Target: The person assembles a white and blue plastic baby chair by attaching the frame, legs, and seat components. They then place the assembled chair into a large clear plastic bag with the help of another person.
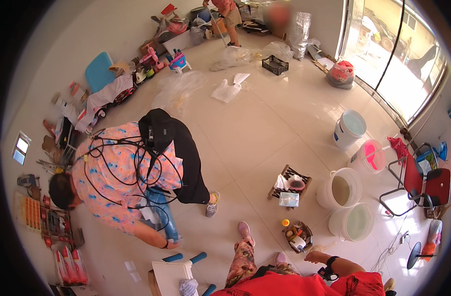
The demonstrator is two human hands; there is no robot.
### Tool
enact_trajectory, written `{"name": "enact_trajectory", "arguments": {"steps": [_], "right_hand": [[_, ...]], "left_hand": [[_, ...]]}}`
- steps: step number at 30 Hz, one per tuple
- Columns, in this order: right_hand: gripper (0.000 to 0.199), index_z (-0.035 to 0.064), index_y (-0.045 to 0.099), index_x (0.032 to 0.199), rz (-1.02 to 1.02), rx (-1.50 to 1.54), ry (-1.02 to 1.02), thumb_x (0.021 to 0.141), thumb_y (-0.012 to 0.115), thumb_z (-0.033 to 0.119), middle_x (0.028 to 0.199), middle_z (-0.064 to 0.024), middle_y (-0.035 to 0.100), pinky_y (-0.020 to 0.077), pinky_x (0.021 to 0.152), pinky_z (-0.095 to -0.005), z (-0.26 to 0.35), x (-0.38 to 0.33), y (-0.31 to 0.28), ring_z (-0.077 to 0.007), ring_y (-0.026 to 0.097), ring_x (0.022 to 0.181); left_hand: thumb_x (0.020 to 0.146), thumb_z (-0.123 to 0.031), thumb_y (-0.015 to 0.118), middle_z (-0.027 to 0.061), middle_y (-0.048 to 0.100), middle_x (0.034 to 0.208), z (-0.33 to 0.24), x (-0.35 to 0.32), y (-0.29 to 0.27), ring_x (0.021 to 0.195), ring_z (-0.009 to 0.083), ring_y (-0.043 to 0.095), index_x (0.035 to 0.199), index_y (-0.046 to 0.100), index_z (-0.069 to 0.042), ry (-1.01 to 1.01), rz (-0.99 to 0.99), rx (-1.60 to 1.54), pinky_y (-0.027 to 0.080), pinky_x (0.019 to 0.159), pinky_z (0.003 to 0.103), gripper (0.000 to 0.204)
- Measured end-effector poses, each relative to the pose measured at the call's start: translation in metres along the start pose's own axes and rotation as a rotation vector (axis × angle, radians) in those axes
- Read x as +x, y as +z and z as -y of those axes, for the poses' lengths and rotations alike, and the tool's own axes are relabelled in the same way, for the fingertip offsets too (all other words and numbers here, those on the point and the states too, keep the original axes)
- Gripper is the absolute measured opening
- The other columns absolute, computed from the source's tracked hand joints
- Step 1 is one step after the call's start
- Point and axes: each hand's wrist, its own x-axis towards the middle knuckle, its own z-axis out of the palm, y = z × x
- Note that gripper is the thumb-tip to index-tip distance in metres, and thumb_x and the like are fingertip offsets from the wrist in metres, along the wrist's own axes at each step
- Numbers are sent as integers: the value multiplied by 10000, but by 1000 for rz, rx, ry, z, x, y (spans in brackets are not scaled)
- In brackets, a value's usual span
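While bent, right hand (315, 256) hovers open.

Left hand: not seen, hidden under red top (284, 286) or cut off at bottom edge. Right hand (315, 256) small, fingers too tiny to tell if open or shut. Stuff in small box (298, 238) too small to name. White stool (171, 276) cut off at bottom. Blurred patch at top near silver bag (300, 27). Other person's hands (168, 243) partly hidden by blue thing.
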Motion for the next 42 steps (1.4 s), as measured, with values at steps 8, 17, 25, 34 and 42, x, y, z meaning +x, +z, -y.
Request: {"name": "enact_trajectory", "arguments": {"steps": [8,17,25,34,42], "right_hand": [[438,115,708,1199,20,346,120,935,645,458,1099,-66,731,600,768,-385,112,-15,-58,-208,718,946],[206,73,698,976,-92,-8,-58,892,635,250,925,-93,716,575,678,-422,163,74,-148,-248,721,883],[113,98,729,810,-211,-1032,-666,798,664,189,795,-108,730,551,575,-437,233,211,-344,-292,726,773],[285,25,736,1005,-551,41,-380,898,693,287,830,-137,744,576,683,-366,550,258,-618,-232,728,734],[199,69,725,1050,-155,-22,-73,865,693,135,957,-31,717,592,614,-314,703,288,-667,-167,737,771]], "left_hand": [[972,-387,635,22,683,1114,-30,24,-76,1024,174,650,1230,673,-156,-49,119,-125,467,850,368,349],[991,-341,634,-5,684,1092,-199,107,-186,996,169,658,1231,666,-138,-91,7,-103,512,808,384,316],[986,-363,637,11,688,1096,-307,178,-172,1020,189,662,1240,659,-123,-9,27,-98,521,830,400,350],[981,-361,638,26,694,1102,-351,220,-155,1022,193,669,1247,653,-109,-58,-95,-265,528,827,397,367],[976,-360,639,39,698,1108,-496,320,-314,1024,196,674,1253,648,-96,23,-138,-339,534,824,393,383]]}}
